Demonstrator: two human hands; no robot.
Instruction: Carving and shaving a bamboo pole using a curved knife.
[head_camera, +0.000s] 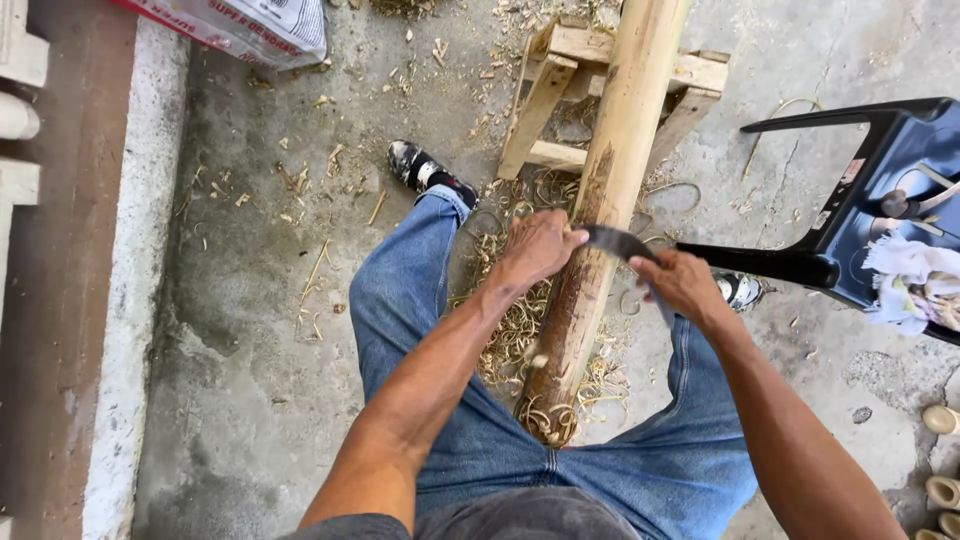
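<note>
Ledge: a pale concrete kerb (135, 300) runs near to far down the left edge, with a printed sack (250, 25) lying at its far end
Floor: grey concrete (250, 380) littered with wood chips
Left leg: in blue jeans (400, 290), stretched far-left to a dark shoe (425, 170)
Left hand: the left hand (535, 250) is curled over the left end of a curved dark blade (615, 243), knuckles against the pole
Pole: a long pale wooden pole (610, 180) slopes from between the knees up to the far side, resting on a small wooden trestle (560, 95); curled shavings (520, 320) are heaped round its near end
Right hand: the right hand (685, 285) is closed on the blade's right end, just right of the pole
Chair: a dark blue plastic chair (860, 200) stands far right, with crumpled cloth (915, 280) on its seat
</note>
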